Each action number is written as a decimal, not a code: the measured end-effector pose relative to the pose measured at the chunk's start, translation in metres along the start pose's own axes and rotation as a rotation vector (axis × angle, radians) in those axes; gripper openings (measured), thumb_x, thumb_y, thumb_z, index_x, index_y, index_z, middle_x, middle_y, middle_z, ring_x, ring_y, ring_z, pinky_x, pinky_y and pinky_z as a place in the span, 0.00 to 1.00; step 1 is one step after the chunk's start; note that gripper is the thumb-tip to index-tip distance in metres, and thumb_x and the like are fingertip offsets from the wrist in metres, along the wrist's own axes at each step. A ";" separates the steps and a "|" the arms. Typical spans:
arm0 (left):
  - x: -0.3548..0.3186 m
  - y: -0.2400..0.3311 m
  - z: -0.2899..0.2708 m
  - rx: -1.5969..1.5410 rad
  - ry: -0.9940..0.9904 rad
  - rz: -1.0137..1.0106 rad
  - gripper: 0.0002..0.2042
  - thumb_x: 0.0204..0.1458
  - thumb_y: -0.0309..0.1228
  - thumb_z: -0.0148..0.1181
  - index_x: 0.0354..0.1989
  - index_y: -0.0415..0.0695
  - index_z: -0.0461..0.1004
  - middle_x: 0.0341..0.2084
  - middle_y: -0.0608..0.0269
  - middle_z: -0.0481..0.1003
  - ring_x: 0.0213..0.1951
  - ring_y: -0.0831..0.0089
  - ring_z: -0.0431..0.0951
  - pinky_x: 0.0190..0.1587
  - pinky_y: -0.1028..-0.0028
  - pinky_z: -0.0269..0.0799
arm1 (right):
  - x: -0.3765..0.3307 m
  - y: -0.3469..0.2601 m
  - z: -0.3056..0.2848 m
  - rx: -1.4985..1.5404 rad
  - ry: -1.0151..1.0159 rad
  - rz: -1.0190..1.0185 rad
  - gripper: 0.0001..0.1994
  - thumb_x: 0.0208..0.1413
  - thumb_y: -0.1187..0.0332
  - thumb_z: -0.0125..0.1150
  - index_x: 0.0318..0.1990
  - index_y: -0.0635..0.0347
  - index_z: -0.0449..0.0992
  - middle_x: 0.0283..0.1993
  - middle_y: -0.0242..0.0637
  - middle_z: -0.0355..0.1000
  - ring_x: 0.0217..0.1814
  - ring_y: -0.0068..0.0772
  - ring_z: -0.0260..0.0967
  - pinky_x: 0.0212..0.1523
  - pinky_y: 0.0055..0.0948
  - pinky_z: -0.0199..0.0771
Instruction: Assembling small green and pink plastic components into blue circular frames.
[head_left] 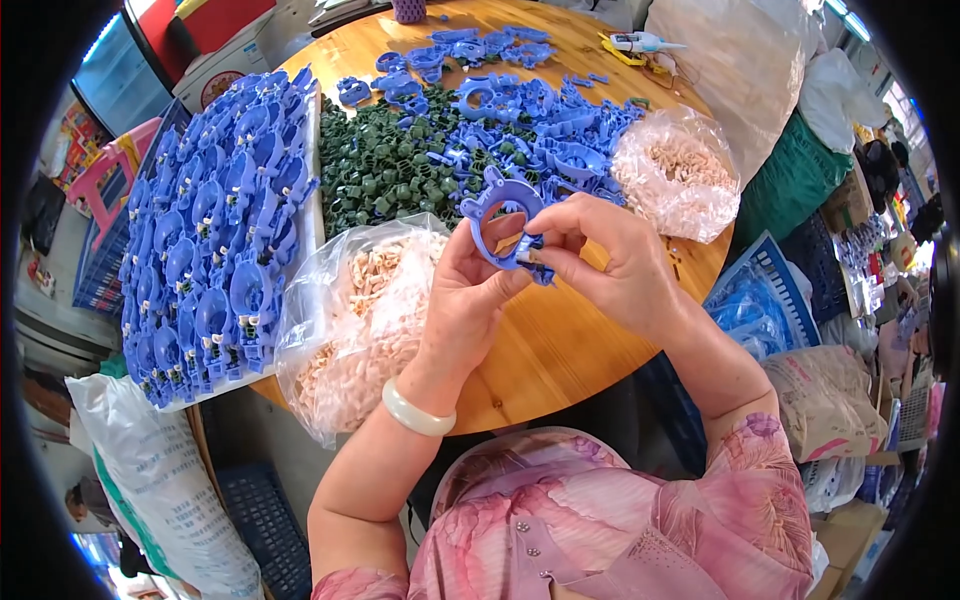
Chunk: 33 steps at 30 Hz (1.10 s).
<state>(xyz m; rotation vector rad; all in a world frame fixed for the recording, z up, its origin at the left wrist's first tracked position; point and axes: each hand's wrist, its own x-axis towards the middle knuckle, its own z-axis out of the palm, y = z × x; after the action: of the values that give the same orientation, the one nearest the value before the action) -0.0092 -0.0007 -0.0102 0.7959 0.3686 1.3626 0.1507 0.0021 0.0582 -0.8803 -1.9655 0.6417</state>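
Note:
A blue plastic ring-shaped part (478, 222) is held up over the near half of the round table. My left hand (463, 275) grips its lower left side, thumb underneath and fingers round the ring. My right hand (600, 245) pinches at the ring's lower right, where a small pale piece and a shiny bit show; the fingertips partly hide them. Behind my hands lie a heap of dark green small parts (385, 155) and a pile of loose blue plastic parts (565, 125). Clear bags of small cream-coloured pieces stand beside my left wrist (375, 340) and at the right (680, 160).
At the left a white-edged board (317, 180) carries rows of blue assembled parts (200, 240). A white and blue tool (645, 42) with yellow lies at the table's far right. A purple cup (408, 10) stands at the far edge. Sacks (170, 480) and crates (265, 520) surround the wooden table (590, 350).

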 end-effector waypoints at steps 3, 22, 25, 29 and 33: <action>-0.001 0.001 0.002 0.022 -0.043 0.033 0.28 0.43 0.19 0.64 0.55 0.41 0.63 0.49 0.62 0.70 0.49 0.74 0.71 0.52 0.73 0.68 | 0.000 -0.001 -0.003 -0.041 -0.023 -0.019 0.12 0.44 0.79 0.60 0.38 0.58 0.74 0.26 0.32 0.65 0.27 0.29 0.65 0.29 0.26 0.66; -0.004 0.000 0.005 0.176 -0.150 0.150 0.29 0.43 0.19 0.64 0.57 0.41 0.61 0.48 0.60 0.70 0.49 0.68 0.72 0.49 0.70 0.73 | -0.004 -0.002 0.000 -0.136 -0.087 -0.170 0.13 0.44 0.82 0.59 0.39 0.59 0.73 0.30 0.34 0.66 0.28 0.29 0.66 0.29 0.25 0.67; -0.004 0.000 0.002 0.167 -0.137 0.127 0.30 0.43 0.19 0.64 0.57 0.41 0.60 0.47 0.59 0.70 0.48 0.69 0.72 0.48 0.70 0.74 | -0.008 -0.002 0.001 -0.072 -0.082 -0.098 0.13 0.45 0.82 0.59 0.39 0.60 0.72 0.31 0.34 0.66 0.30 0.28 0.66 0.30 0.24 0.67; -0.005 0.002 0.003 0.161 -0.110 0.128 0.30 0.43 0.19 0.65 0.57 0.40 0.60 0.47 0.59 0.70 0.48 0.69 0.73 0.47 0.70 0.74 | -0.010 -0.006 -0.003 -0.020 -0.043 -0.026 0.10 0.46 0.78 0.60 0.38 0.59 0.72 0.31 0.37 0.68 0.33 0.37 0.68 0.33 0.30 0.68; -0.004 0.003 0.005 0.186 -0.100 0.135 0.30 0.43 0.19 0.65 0.57 0.40 0.60 0.47 0.58 0.70 0.48 0.69 0.73 0.47 0.70 0.75 | -0.013 -0.001 -0.004 -0.062 0.005 -0.048 0.07 0.46 0.77 0.60 0.35 0.60 0.73 0.30 0.38 0.68 0.33 0.37 0.68 0.32 0.30 0.68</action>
<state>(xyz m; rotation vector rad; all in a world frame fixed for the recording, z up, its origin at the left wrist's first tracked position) -0.0092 -0.0058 -0.0057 1.0550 0.3726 1.4215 0.1591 -0.0084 0.0545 -0.8692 -2.0053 0.5527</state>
